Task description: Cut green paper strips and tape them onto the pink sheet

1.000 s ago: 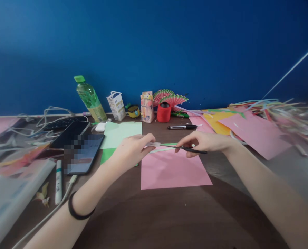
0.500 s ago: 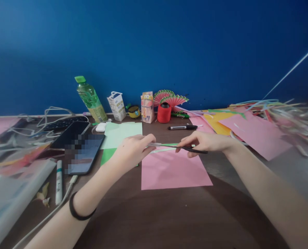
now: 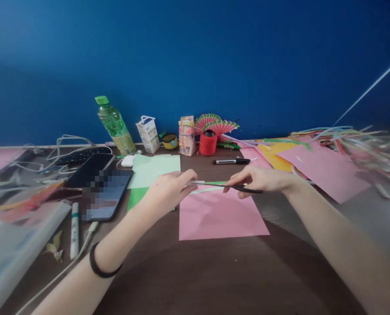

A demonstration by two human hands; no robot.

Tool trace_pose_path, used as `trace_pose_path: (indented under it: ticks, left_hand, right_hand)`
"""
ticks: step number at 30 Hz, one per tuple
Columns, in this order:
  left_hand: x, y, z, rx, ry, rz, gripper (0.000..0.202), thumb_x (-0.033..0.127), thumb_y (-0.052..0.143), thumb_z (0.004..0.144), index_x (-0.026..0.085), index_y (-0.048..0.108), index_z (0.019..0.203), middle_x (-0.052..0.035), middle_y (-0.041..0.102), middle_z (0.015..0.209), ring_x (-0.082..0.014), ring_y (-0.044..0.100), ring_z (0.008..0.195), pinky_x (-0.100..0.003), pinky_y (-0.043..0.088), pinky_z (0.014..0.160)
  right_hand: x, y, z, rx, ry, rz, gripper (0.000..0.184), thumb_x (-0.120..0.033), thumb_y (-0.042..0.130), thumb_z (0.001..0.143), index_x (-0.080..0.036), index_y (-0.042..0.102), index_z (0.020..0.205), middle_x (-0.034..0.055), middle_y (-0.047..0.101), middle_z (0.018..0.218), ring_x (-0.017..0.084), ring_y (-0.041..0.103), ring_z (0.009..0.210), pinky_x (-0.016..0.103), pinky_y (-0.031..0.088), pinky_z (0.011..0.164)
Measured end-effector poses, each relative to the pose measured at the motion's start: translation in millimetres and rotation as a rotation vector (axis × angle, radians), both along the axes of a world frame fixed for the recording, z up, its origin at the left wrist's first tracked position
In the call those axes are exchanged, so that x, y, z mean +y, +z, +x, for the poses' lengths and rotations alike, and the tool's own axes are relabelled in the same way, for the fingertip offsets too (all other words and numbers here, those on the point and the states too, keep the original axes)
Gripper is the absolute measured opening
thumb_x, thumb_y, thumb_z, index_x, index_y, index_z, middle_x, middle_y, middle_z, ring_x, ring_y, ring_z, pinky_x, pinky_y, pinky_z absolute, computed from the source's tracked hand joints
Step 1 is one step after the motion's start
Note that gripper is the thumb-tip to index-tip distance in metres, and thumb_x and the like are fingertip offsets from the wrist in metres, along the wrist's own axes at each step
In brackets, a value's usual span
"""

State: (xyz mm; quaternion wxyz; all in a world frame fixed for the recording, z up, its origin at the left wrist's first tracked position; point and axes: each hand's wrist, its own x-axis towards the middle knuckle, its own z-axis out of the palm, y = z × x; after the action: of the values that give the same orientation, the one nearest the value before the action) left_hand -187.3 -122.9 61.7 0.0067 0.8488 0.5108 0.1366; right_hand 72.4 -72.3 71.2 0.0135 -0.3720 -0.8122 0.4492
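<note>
My left hand [image 3: 172, 186] is closed, thumb and fingers pinching a narrow pale paper strip [image 3: 200, 182]. My right hand [image 3: 247, 179] grips what look like black-handled scissors [image 3: 249, 190], seen edge-on. Their thin blade end points left towards my left fingers, and whether the blades are apart cannot be made out. Between the hands show a green edge and a pale strip [image 3: 210, 190], just above a pink paper sheet [image 3: 221, 218] on the table. Light green paper [image 3: 155, 168] and darker green paper [image 3: 136, 198] lie beside and partly beneath my left hand.
Two phones [image 3: 111, 197], a marker [image 3: 74, 232] and cables lie left. Along the blue wall stand a green bottle [image 3: 116, 127], small cartons [image 3: 186, 135] and a red roll [image 3: 208, 143]. A black marker [image 3: 231, 161] lies behind my right hand; coloured papers [image 3: 326, 166] and strips spread right.
Both hands hold nearly the same place and grip. The scissors have shifted very slightly, and a little more green shows between the hands.
</note>
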Motion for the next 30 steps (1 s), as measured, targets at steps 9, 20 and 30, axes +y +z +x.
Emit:
trace_pose_path:
  ticks: [9,20,30]
  left_hand:
    - [3.0,-8.0,2.0,0.073,0.008,-0.04,0.021,0.033,0.048,0.083,0.023,0.061,0.097,-0.0049,0.068,0.087,-0.0214,0.062,0.078,-0.028,0.04,0.066]
    - [3.0,6.5,-4.6,-0.336,0.106,-0.201,0.02,0.033,0.049,0.08,0.022,0.064,0.087,-0.0016,0.068,0.085,-0.0176,0.06,0.073,-0.027,0.042,0.065]
    - [6.4,5.7,-0.9,-0.891,0.206,-0.587,0.031,0.034,0.052,0.076,0.015,0.059,0.099,-0.0013,0.061,0.065,-0.0135,0.057,0.058,-0.025,0.042,0.053]
  right_hand:
    - [0.2,-1.1,-0.8,-0.064,-0.021,0.049,0.047,-0.043,0.065,0.064,-0.022,0.068,0.105,0.0024,0.065,0.083,0.015,0.051,0.07,0.024,0.038,0.061]
    - [14.9,-18.5,11.2,-0.244,-0.373,0.485,0.034,-0.039,0.053,0.071,-0.022,0.068,0.096,0.0016,0.065,0.073,0.015,0.054,0.061,0.025,0.036,0.054]
    - [32.6,-31.5,24.3,-0.315,-0.512,0.605,0.038,-0.028,0.048,0.076,-0.015,0.057,0.11,0.0092,0.064,0.101,0.022,0.059,0.088,0.029,0.042,0.072]
